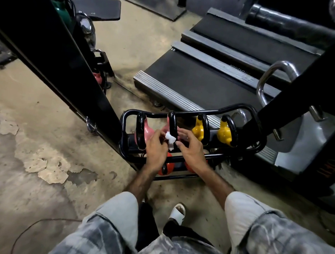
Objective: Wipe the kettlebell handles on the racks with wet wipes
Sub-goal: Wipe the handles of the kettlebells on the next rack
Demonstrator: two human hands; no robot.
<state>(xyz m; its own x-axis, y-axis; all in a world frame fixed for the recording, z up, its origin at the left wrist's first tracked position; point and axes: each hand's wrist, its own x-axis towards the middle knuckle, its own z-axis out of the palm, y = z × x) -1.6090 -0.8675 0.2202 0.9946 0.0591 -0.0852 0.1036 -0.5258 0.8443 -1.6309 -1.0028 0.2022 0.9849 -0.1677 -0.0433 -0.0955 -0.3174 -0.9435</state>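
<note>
A low black rack (239,107) holds two pink kettlebells and two yellow ones (226,131), all with black handles. Orange kettlebells (166,167) sit on the tier below. My left hand (155,150) pinches a white wet wipe (170,139) against the lower part of the second pink kettlebell's handle (171,122). My right hand (190,149) is on the other side of that handle, its fingers curled toward it and its thumb beside the wipe. The first pink kettlebell (142,130) stands just left of my left hand.
A black machine post (57,52) slants down to the rack's left end. Treadmill decks (212,71) lie behind the rack, and a black frame with chrome handles (274,81) rises at the right. Worn concrete floor (39,141) spreads to the left. My sandalled foot (177,212) is below.
</note>
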